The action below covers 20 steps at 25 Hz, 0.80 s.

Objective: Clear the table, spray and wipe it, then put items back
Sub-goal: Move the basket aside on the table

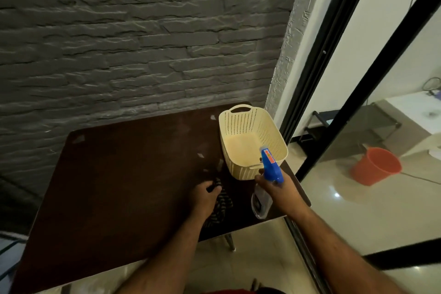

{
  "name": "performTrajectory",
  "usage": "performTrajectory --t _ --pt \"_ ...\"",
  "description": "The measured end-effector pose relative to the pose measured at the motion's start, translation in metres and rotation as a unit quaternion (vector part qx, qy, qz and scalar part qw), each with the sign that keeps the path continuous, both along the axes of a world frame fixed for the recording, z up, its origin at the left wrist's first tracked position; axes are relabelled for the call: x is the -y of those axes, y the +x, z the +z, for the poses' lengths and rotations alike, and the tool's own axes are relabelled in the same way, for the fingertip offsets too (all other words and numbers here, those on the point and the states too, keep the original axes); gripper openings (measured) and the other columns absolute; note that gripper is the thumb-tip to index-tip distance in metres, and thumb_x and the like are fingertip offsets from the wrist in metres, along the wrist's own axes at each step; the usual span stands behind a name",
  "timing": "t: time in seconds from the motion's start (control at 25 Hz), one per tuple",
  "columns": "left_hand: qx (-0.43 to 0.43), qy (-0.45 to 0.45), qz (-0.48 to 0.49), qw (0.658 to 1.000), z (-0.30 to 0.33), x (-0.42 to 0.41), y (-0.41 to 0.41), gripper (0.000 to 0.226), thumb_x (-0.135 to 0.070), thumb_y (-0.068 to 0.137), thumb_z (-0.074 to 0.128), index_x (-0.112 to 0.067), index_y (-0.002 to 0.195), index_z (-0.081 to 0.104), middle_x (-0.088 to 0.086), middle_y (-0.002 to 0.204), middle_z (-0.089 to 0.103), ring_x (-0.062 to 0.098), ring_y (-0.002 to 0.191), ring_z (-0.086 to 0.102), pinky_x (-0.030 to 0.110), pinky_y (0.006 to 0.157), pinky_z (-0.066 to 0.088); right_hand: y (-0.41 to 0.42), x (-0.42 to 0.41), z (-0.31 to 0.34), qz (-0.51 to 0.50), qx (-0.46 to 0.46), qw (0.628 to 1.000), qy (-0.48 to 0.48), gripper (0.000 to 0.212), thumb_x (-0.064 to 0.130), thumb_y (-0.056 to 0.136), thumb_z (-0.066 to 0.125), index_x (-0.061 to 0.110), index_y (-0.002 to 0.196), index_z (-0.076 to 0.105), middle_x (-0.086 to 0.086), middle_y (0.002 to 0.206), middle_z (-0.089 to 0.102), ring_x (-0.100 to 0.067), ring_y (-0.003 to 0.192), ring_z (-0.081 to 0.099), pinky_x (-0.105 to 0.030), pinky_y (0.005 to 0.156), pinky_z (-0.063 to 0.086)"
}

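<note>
While the left hand (pixel 205 194) grips a cloth (pixel 220 207) on the dark table (pixel 124 174), right fingers (pixel 259 178) clasp the spray bottle (pixel 268 174).

The table (pixel 124 174) is dark brown wood, matt with pale scuffs. The basket (pixel 253 145) is cream perforated plastic. The spray bottle (pixel 265 188) has a glossy blue plastic head and clear body. The cloth (pixel 220 205) is striped fabric. The wall (pixel 143 43) is rough grey brick; the floor (pixel 358 210) is glossy tile.
</note>
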<state>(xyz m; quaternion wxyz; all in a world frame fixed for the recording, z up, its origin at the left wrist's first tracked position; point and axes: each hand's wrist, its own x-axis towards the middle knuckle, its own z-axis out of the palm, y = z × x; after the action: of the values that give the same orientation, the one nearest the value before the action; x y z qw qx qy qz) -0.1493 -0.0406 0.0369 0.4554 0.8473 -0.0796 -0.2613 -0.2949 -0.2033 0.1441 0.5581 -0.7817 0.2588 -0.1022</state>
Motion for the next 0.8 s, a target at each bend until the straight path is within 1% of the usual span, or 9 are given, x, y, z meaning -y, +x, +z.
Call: performTrajectory --t 0.08,0.16,0.24,0.28,0.36,0.48,0.64,0.72,0.8 --pt "-0.017 0.009 0.015 1.0 -0.014 0.017 -0.002 0.04 -0.033 0.087 0.067 -0.013 0.121 0.064 0.006 0.12 0.066 0.022 0.109 0.06 0.041 0.096 0.05 0.006 0.02 -0.006 0.033 -0.019 0.999 0.006 0.028 0.027 0.088 0.066 0.025 0.114 0.056 0.01 0.102 0.063 -0.006 0.097 0.062 -0.019 0.079 0.048" --pt "-0.031 0.026 0.028 0.999 -0.022 0.029 -0.008 0.039 -0.035 0.087 0.067 -0.013 0.12 0.065 0.007 0.12 0.066 0.023 0.109 0.06 0.037 0.095 0.049 0.009 0.032 -0.011 0.042 -0.045 0.997 0.035 0.035 0.028 0.088 0.066 0.022 0.12 0.054 0.01 0.102 0.062 -0.006 0.097 0.062 -0.016 0.073 0.047" --pt "-0.023 0.064 0.029 0.997 -0.026 0.041 -0.014 0.037 -0.036 0.089 0.064 -0.014 0.119 0.066 0.005 0.118 0.065 0.025 0.11 0.059 0.028 0.089 0.045 0.012 0.046 -0.015 0.056 -0.061 0.995 0.062 0.036 0.028 0.088 0.066 0.02 0.12 0.054 0.007 0.101 0.063 -0.007 0.094 0.063 -0.015 0.069 0.047" --pt "-0.02 0.088 0.026 0.996 -0.026 0.045 -0.017 0.036 -0.037 0.09 0.063 -0.016 0.118 0.067 0.005 0.118 0.066 0.025 0.11 0.059 0.028 0.086 0.044 0.013 0.052 -0.017 0.065 -0.066 0.994 0.064 0.035 0.029 0.087 0.067 0.02 0.118 0.054 0.006 0.1 0.064 -0.009 0.093 0.063 -0.014 0.068 0.046" --pt "-0.02 0.111 0.026 0.993 -0.03 0.052 -0.023 0.035 -0.04 0.09 0.062 -0.02 0.117 0.068 0.004 0.117 0.068 0.023 0.109 0.061 0.028 0.085 0.046 0.015 0.063 -0.017 0.083 -0.069 0.992 0.065 0.031 0.029 0.087 0.067 0.022 0.115 0.054 0.007 0.097 0.064 -0.011 0.091 0.064 -0.013 0.067 0.046" --pt "-0.012 0.101 0.039 0.994 -0.03 0.057 -0.026 0.031 -0.036 0.089 0.064 -0.02 0.116 0.069 0.002 0.114 0.07 0.021 0.106 0.062 0.024 0.081 0.044 0.016 0.07 -0.017 0.102 -0.073 0.989 0.079 0.035 0.026 0.086 0.068 0.022 0.118 0.053 0.01 0.099 0.062 -0.006 0.092 0.062 -0.013 0.069 0.046" --pt "0.005 0.062 0.069 0.996 -0.022 0.068 -0.015 0.032 -0.03 0.089 0.066 -0.016 0.119 0.068 0.002 0.115 0.07 0.019 0.106 0.062 0.021 0.082 0.04 0.017 0.077 -0.022 0.117 -0.068 0.988 0.077 0.045 0.025 0.085 0.07 0.017 0.126 0.054 0.01 0.107 0.062 -0.008 0.102 0.061 -0.013 0.074 0.048" --pt "0.003 0.056 0.056 0.997 -0.019 0.071 -0.008 0.035 -0.03 0.09 0.065 -0.016 0.122 0.066 0.002 0.118 0.068 0.018 0.107 0.061 0.023 0.083 0.042 0.018 0.078 -0.021 0.117 -0.067 0.987 0.085 0.044 0.023 0.085 0.069 0.017 0.125 0.053 0.012 0.105 0.061 -0.005 0.1 0.06 -0.011 0.07 0.049" --pt "0.002 0.079 0.01 0.997 -0.019 0.072 -0.004 0.04 -0.032 0.091 0.064 -0.018 0.128 0.061 0.002 0.124 0.066 0.019 0.111 0.06 0.026 0.09 0.045 0.019 0.077 -0.02 0.124 -0.068 0.986 0.089 0.044 0.023 0.085 0.07 0.018 0.126 0.052 0.015 0.102 0.06 -0.003 0.097 0.06 -0.011 0.07 0.05"
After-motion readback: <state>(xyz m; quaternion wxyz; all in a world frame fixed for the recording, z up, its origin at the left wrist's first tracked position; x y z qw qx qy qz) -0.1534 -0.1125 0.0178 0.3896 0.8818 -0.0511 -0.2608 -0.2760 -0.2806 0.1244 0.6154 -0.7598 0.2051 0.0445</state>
